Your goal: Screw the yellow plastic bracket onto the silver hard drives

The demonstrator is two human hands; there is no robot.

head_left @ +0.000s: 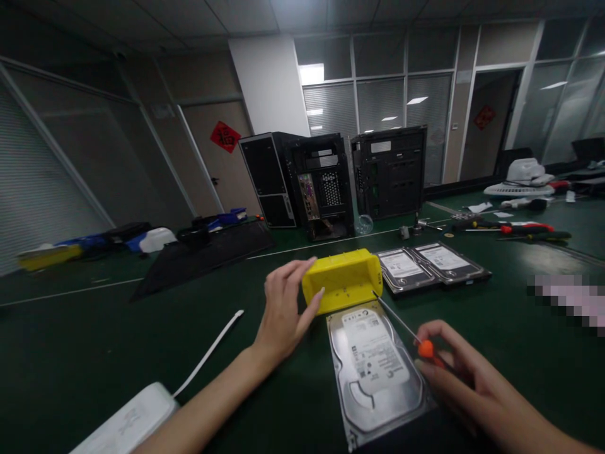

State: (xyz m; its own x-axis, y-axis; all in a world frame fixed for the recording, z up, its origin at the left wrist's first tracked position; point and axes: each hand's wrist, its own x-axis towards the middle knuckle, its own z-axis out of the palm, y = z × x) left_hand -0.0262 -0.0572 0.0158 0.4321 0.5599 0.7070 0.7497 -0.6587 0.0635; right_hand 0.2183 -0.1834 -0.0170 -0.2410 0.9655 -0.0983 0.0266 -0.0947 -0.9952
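Observation:
My left hand (pixel 285 310) grips the left end of a yellow plastic box (pixel 343 279) that stands on the green table, thumb on its front and fingers over its top. My right hand (pixel 466 372) is closed on a small screwdriver (pixel 406 328) with an orange collar; its thin shaft points up-left and its tip reaches the box's lower right corner. A silver hard drive (pixel 375 369) lies flat, label up, just in front of the box, between my two hands.
Two more hard drives (pixel 432 265) lie side by side right of the box. Two open black computer cases (pixel 331 180) stand at the back. Loose tools (pixel 515 228) lie far right. A white power strip (pixel 130 422) with its cord sits near left. A black mat (pixel 208 255) lies on the left.

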